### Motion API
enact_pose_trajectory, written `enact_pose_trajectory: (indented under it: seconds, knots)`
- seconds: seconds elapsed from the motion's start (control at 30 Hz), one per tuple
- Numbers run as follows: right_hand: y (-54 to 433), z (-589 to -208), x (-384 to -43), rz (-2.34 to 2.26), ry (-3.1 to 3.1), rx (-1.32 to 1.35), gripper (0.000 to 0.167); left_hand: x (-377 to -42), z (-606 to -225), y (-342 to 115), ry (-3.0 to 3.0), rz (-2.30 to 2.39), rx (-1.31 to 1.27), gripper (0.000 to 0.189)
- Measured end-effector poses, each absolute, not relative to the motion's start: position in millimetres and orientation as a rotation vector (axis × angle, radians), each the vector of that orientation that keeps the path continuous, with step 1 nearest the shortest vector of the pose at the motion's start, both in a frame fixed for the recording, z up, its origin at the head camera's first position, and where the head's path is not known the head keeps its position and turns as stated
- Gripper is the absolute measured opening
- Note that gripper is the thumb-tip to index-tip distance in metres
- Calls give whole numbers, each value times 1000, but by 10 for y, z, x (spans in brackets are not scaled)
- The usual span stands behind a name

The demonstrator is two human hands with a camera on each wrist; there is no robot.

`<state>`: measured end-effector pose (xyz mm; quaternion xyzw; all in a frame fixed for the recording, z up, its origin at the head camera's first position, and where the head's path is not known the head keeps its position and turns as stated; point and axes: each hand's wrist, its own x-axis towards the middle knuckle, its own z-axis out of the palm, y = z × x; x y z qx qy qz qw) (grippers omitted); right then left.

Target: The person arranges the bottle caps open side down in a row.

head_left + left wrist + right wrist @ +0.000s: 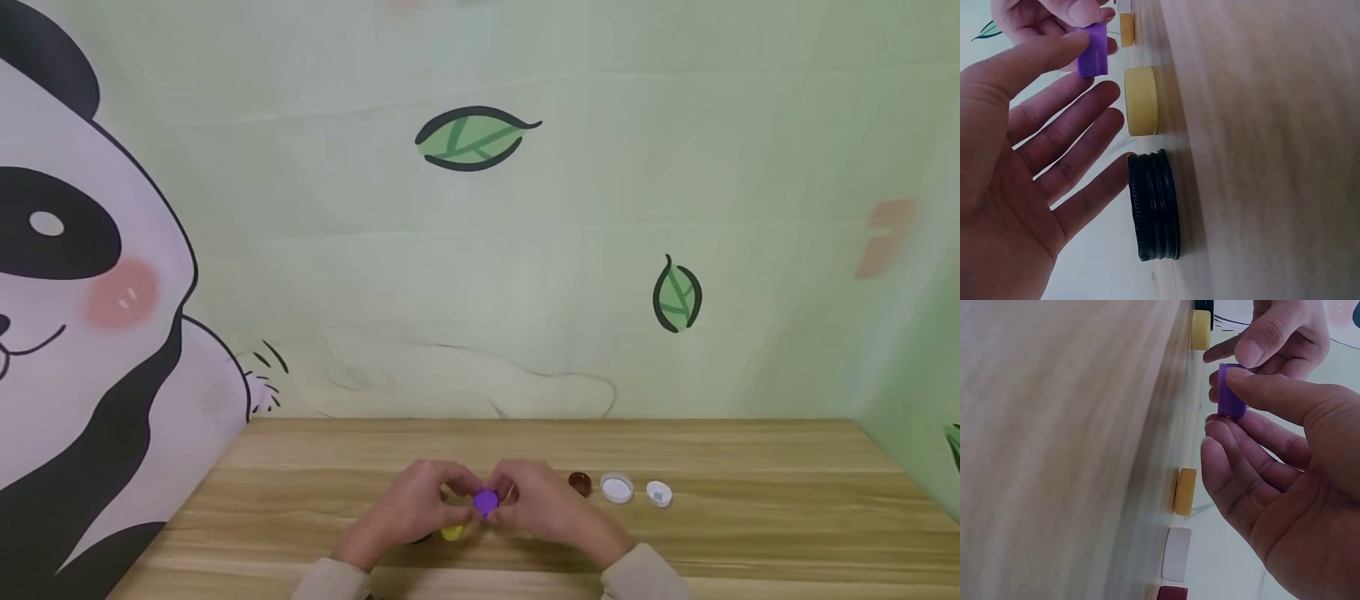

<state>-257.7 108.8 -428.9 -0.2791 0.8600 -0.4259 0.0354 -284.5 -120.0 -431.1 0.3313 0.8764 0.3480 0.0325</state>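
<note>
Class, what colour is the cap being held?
The cap is purple, clearest in the left wrist view.

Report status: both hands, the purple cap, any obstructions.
Left hand, right hand both pinching purple cap. Cap held off the table. Yellow cap, black lid near left hand; nothing seen blocking the purple cap.

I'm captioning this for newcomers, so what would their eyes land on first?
Probably the huge panda at the head view's left. Next, the purple cap low in that view's middle, held between the left hand and right hand. In the left wrist view, the black cap below the yellow cap stands out.
</note>
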Motion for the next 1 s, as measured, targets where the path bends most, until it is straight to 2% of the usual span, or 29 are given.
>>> enact_pose_trajectory:
  seconds: [0.33, 1.0]
  knots:
    - [1082, -4334, -2586, -1242, 2625, -939, 23, -2852, -4340, -1213, 2660, 1005, 1035, 21]
    - [1073, -4336, -2562, -1173, 2631, -931, 26, -2843, -4342, -1200, 2697, 922, 1088, 24]
